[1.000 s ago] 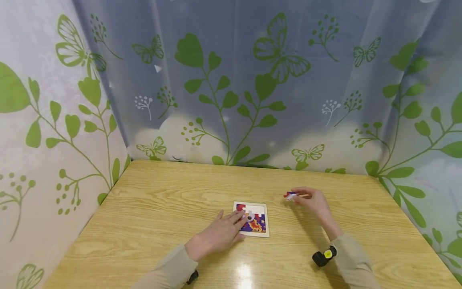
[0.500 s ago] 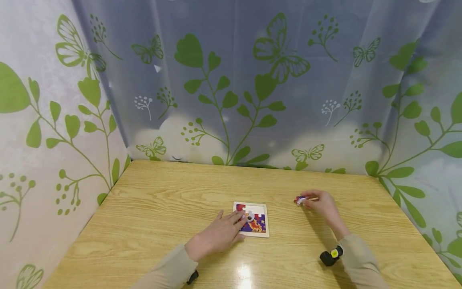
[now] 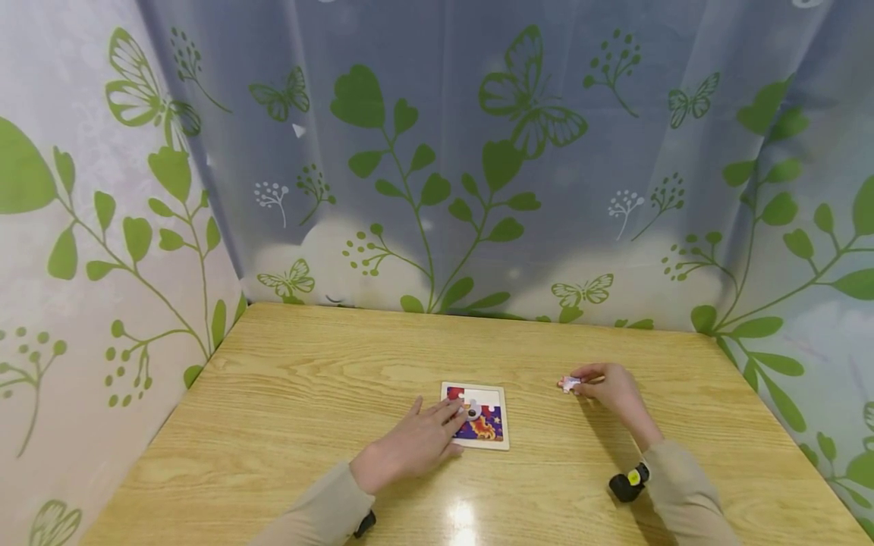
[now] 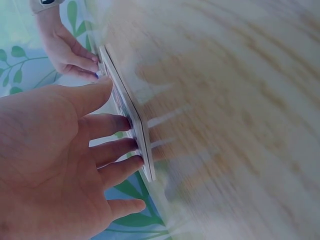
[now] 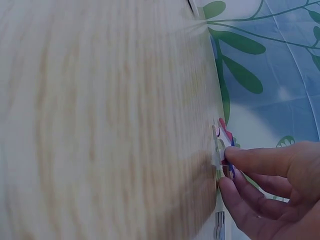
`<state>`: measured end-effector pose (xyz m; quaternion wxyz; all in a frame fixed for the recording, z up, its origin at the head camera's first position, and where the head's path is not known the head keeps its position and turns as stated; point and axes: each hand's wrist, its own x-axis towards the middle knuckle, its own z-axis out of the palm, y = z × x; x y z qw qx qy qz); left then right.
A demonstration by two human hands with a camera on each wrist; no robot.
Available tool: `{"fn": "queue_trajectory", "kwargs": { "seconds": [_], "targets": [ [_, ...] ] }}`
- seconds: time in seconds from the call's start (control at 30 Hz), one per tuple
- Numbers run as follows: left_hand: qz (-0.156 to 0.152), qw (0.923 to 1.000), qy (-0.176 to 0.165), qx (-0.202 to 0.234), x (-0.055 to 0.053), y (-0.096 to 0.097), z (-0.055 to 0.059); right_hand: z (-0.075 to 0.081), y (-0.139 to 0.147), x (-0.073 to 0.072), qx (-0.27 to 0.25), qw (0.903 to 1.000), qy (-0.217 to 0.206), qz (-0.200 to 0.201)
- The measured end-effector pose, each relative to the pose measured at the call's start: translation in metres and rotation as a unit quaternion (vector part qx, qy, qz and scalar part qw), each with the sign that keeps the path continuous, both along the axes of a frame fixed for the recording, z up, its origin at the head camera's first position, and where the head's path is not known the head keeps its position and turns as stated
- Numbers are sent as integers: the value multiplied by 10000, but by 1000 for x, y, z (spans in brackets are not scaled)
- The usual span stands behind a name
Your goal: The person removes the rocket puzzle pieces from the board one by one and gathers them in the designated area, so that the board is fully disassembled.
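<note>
A small square jigsaw puzzle board (image 3: 483, 396) with a pale frame lies mid-table. Red, purple and orange pieces fill most of it, and a white patch shows at its upper right. My left hand (image 3: 418, 441) lies over the board's left side, fingers straight and spread. In the left wrist view, several fingertips touch the board (image 4: 145, 150). To the right of the board, my right hand (image 3: 614, 394) pinches a puzzle piece (image 3: 568, 384) between thumb and fingers. The right wrist view shows this piece (image 5: 226, 142) on edge, red and blue on one face, close over the tabletop.
The wooden table (image 3: 341, 356) runs back to a blue curtain (image 3: 437, 152) printed with green leaves and butterflies. Patterned cloth also hangs on both sides. A black wrist camera (image 3: 627, 485) sits at the right sleeve.
My right hand has moved right and slightly nearer with the puzzle piece, which has tilted and now looks paler from above. The left hand and board have stayed in place.
</note>
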<state>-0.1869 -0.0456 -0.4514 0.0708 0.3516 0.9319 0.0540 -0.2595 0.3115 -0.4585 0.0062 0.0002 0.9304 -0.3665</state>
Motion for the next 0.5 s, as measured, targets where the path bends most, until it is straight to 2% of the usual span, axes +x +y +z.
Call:
{"fn": "queue_trajectory", "kwargs": {
  "seconds": [0.17,0.5],
  "targets": [
    [9,10000,-11,8,0,0,-2,0,-1,1,262,9997,-3,23],
    [17,10000,9,1,0,1,-2,-1,0,-1,357,9993,19,115]
  ]
}}
